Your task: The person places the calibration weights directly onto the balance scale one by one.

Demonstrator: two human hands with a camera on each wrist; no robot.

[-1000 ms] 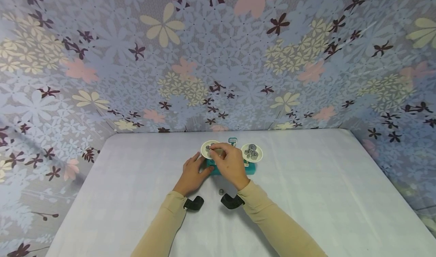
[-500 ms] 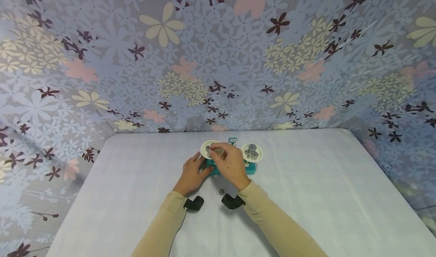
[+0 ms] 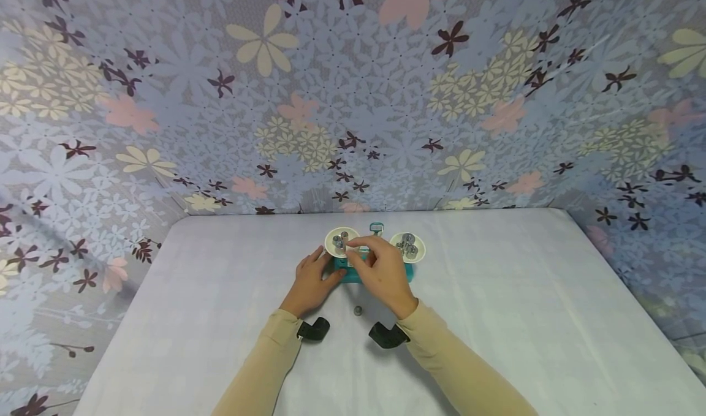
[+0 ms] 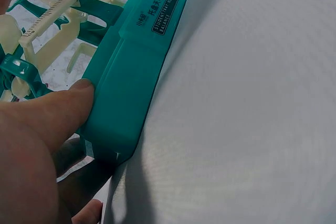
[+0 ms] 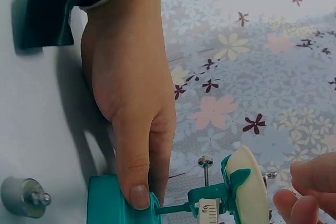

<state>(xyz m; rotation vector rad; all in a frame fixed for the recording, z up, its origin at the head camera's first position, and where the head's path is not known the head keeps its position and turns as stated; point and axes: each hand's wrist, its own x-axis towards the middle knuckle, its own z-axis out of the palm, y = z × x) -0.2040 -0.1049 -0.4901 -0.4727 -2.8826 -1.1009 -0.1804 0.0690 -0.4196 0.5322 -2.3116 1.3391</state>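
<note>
A teal balance [image 3: 353, 274] with two cream pans stands near the table's far side. My left hand [image 3: 311, 284] grips the left end of its base; in the left wrist view the thumb [image 4: 68, 106] lies on the upper edge and fingers curl around the end. Several metal weights [image 3: 337, 241] sit in the left pan [image 3: 329, 244]. Beside that pan's right edge is my right hand [image 3: 383, 275], thumb and forefinger slightly apart with no weight seen between them. More weights [image 3: 412, 250] are in the right pan [image 3: 421, 252], partly hidden by the hand.
One metal weight [image 3: 358, 310] stands on the white-covered table [image 3: 220, 342], between the two wrists. Black wrist cameras [image 3: 314, 329] jut inward from both sleeves. Flower-patterned cloth [image 3: 353, 128] rises behind the table.
My right hand has let go of a weight in the left pan and drawn back to the right, uncovering the weights there. The left hand stays put.
</note>
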